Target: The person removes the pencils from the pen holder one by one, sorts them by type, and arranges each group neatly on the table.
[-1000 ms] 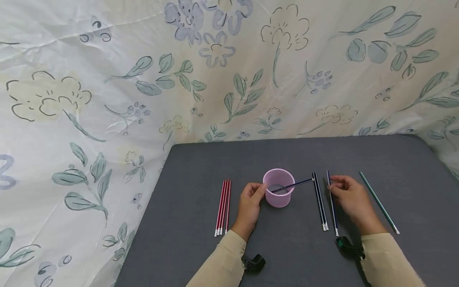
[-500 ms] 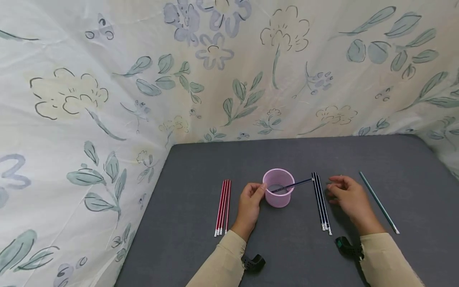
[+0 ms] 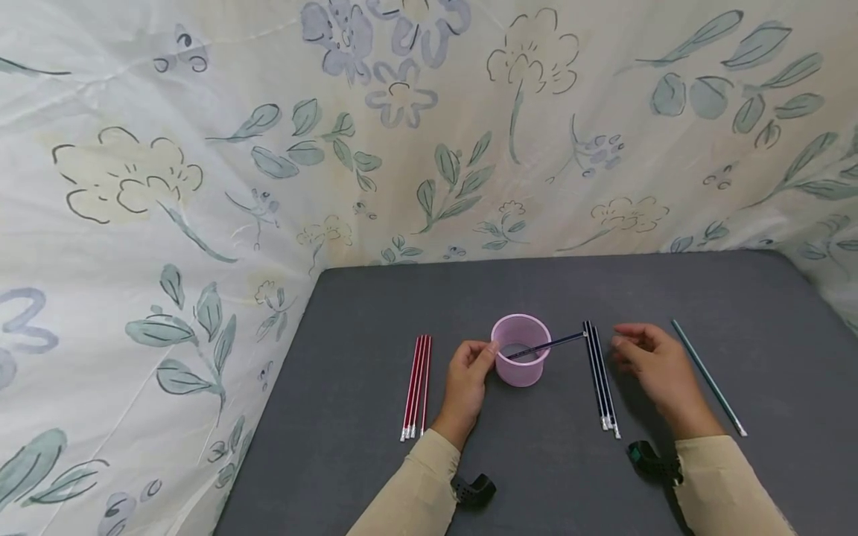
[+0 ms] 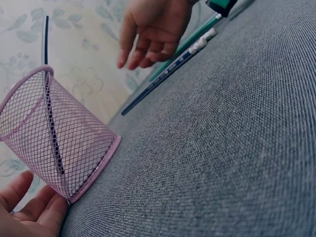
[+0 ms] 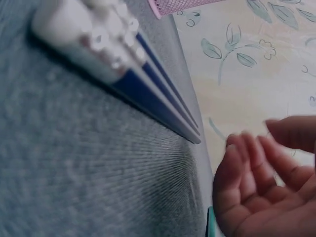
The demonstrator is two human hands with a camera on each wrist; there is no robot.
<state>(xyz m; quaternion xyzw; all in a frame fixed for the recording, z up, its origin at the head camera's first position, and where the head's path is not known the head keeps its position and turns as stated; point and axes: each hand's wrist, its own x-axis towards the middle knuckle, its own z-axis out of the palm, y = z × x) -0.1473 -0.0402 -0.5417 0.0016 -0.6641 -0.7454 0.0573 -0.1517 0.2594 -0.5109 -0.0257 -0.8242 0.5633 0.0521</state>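
Observation:
A pink mesh pencil cup [image 3: 521, 376] stands upright on the grey table. My left hand [image 3: 467, 380] touches its left side with the fingertips; in the left wrist view its fingers [image 4: 52, 210] lie against the cup's lower part. One dark blue pencil [image 3: 561, 342] leans inside the cup, sticking out over the right rim. Right of it, blue pencils [image 3: 600, 380] with white erasers lie side by side. Just right of these, my right hand [image 3: 660, 372] hovers with loosely bent fingers and holds nothing, as the right wrist view also shows.
Several red pencils [image 3: 417, 387] lie together left of the left hand. A single green pencil [image 3: 709, 378] lies to the right of the right hand. Floral cloth [image 3: 429, 179] hangs behind the dark grey tabletop [image 3: 536, 476].
The blue pencil under the right hand moved left against the other blue ones and was let go. The right hand now sits slightly apart from them. The left hand and cup stayed put.

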